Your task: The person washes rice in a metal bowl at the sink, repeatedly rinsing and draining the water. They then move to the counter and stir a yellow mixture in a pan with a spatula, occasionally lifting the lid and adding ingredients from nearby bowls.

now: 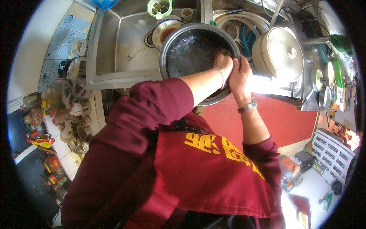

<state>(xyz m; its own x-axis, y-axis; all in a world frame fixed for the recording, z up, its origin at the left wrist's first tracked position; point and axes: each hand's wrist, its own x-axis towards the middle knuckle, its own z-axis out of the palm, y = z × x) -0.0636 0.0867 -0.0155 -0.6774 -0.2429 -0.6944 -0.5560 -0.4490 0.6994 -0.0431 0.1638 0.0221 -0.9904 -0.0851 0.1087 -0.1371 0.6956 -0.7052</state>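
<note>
A large round dark metal pan (188, 54) is tilted over the front edge of the stainless steel sink (125, 75), with wet, shiny patches inside. My right hand (241, 75), with a watch at the wrist, grips the pan's rim on the right side. My left hand (224, 64), wearing a thin bracelet, reaches across into the pan and is curled against its inner right wall. Its fingertips are hidden, and whether it holds something small and dark is unclear. Behind the pan, a patterned bowl (160, 30) with brown liquid is partly covered.
A green-rimmed strainer bowl (159, 8) with scraps and a small cup (187, 13) stand in the sink. Coiled hose (226, 20) fills the right basin. A lidded white pot (281, 54) sits on the right. Jars and bags (77, 108) line the left wall.
</note>
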